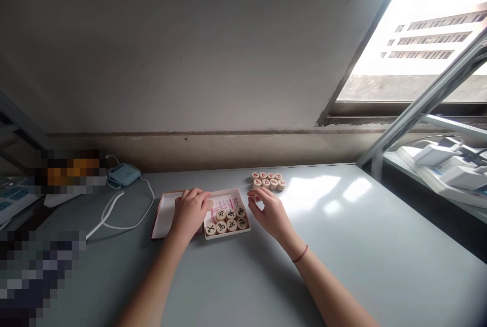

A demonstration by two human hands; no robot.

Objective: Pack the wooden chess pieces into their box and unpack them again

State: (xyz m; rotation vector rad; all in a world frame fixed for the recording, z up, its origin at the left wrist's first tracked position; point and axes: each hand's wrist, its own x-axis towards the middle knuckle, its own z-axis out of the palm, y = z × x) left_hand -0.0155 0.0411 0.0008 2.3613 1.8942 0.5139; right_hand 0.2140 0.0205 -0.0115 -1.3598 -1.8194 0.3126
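A small white box (243, 230) lies on the grey table and holds several round wooden chess pieces (227, 219) with black characters. Its lid (164, 213) lies flat just to its left. My left hand (190, 211) rests palm down over the box's left edge, fingers curled; what is under them is hidden. My right hand (269, 210) hovers just right of the box, fingers loosely bent, thumb and forefinger close together near its far right corner. A cluster of several wooden pieces (268, 180) with red characters sits on the table just beyond my right hand.
A white cable (125, 210) loops across the table's left side to a small blue device (124, 174). Blurred objects lie at the far left. A window frame and a ledge with white devices (445, 162) stand at the right. Sunlight patches fall on the grey table (342, 246).
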